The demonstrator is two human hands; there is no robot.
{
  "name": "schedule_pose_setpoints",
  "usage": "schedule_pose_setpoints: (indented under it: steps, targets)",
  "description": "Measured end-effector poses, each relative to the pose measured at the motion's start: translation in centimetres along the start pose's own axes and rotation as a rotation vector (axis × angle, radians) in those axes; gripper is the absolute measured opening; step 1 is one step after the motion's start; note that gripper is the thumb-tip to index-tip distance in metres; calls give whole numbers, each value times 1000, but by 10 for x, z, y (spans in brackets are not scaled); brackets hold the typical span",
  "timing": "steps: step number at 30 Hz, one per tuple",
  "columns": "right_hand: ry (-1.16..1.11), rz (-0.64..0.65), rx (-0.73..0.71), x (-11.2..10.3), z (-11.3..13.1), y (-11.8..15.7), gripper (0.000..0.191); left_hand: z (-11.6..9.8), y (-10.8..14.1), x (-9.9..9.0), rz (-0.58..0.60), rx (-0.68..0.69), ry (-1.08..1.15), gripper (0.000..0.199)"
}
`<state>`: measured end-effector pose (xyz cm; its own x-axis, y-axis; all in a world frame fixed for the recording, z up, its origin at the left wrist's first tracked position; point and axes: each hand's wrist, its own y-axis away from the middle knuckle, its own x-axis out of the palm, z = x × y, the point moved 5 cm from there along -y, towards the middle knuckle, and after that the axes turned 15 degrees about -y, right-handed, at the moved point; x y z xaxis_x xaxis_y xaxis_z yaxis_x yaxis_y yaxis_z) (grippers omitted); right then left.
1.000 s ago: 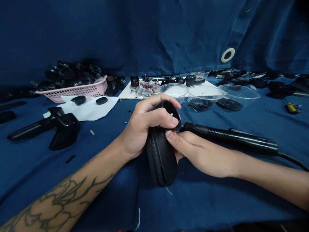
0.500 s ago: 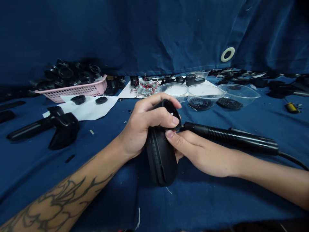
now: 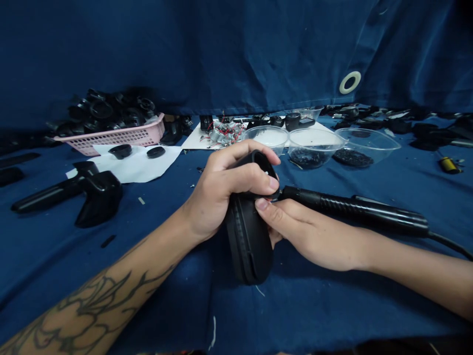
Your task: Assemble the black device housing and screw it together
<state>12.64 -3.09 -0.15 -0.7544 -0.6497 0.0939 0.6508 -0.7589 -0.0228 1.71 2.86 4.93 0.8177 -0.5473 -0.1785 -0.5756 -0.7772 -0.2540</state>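
Note:
A black plastic housing (image 3: 251, 246) with a rounded lower body and a hollow, open-ended top stands in front of me. My left hand (image 3: 229, 185) wraps round its upper part, thumb across the front near the opening's rim. Just below, my right hand (image 3: 295, 227) pinches the housing's right side where the top meets the body, thumb in front; its other fingers are mostly hidden behind. Right behind that hand lies a black corded electric screwdriver (image 3: 354, 212), its tip close to the housing.
On the left lie a black pistol-shaped housing (image 3: 98, 197) and white paper (image 3: 148, 170) with two round black parts. Behind are a pink basket (image 3: 121, 140) of black parts, small wired motors (image 3: 225, 133) and clear bowls (image 3: 314, 148) holding screws. A yellow-and-black part (image 3: 449, 165) lies far right.
Almost nothing differs. Both hands keep the same grip on the housing, and the whole view has shifted only very slightly.

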Motion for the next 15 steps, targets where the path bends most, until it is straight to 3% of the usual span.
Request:
schedule_pose_setpoints:
  steps: [15]
  targets:
    - [35,-15,-8,0,-1,1,78,-4,2,-1,23,33,-61,28]
